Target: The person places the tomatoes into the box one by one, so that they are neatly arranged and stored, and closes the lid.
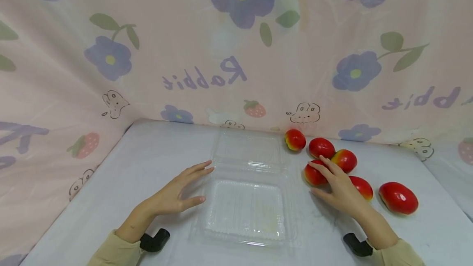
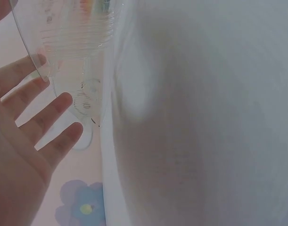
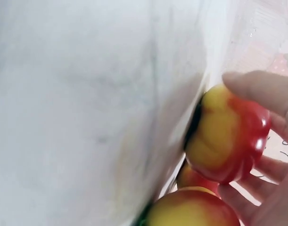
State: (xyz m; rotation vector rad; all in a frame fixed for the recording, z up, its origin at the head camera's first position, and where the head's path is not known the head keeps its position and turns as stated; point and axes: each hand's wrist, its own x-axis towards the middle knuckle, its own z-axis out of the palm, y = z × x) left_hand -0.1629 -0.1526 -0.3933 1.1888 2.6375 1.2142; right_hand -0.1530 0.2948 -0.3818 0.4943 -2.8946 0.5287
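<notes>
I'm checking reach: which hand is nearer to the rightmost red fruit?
Right. The right hand is left of the rightmost red fruit, its fingers over another fruit; the left hand is much farther off, left of the clear container.

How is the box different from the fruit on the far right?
The box is see-through, but the fruit is solid red on most of the side we see. The box is boxy with straight sides, while the fruit is round. The box is much bigger, and the fruit is small. Both sit on the white table and look shiny.
</notes>
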